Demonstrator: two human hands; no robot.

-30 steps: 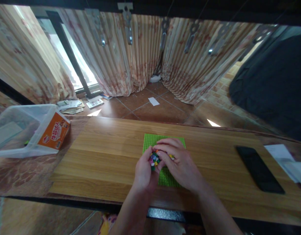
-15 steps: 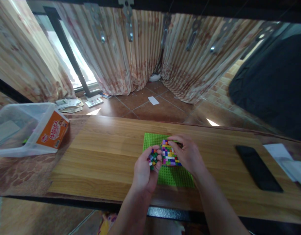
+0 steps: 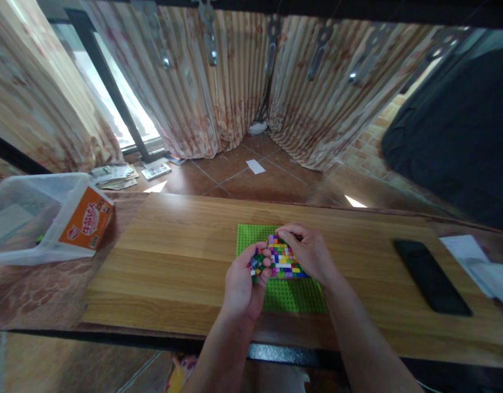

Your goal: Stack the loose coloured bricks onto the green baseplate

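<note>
A green studded baseplate lies on the wooden board in front of me. On it sits a block of many-coloured toy bricks, fitted together in rows. My left hand is cupped beside the block, its fingers curled round a handful of small loose bricks. Over the block's far edge reaches my right hand, with thumb and forefinger pinched at its top left part. A small reddish brick seems to show at those fingertips, though the fingers largely hide it.
A black phone lies on the wooden board at the right, near white paper. At the left stands a clear plastic bin with an orange label. Curtains hang beyond the tiled floor.
My right hand has shifted slightly left along the block's far edge, its fingertips pinched closer together. The left hand still cups the loose bricks, and the view has tilted a little.
</note>
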